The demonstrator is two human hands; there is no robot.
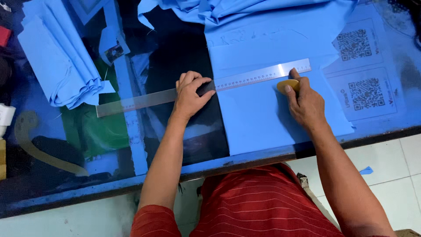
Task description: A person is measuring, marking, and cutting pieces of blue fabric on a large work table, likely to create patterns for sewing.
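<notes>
Fabric (263, 114), a flat blue sheet, lies on the glass-topped table (175, 52). Across its upper part runs a long metal ruler (245, 80), slanting up to the right. The left hand (189, 94) presses flat on the ruler's middle, fingers spread. The right hand (307, 103) pinches a yellow chalk piece (287, 85) just below the ruler's edge.

Landmark: metal ruler (206, 87), lying slantwise across the table (245, 163).
Nearer than ruler: flat blue cloth (258, 118) and dark glass, open.
Beyond ruler: bunched cloth (210, 11) blocks.
Left of ruler: folded cloth stack (57, 61) blocks.
On ruler: left hand (189, 94) pressing mid-length; right hand (305, 101) at its right end.
</notes>
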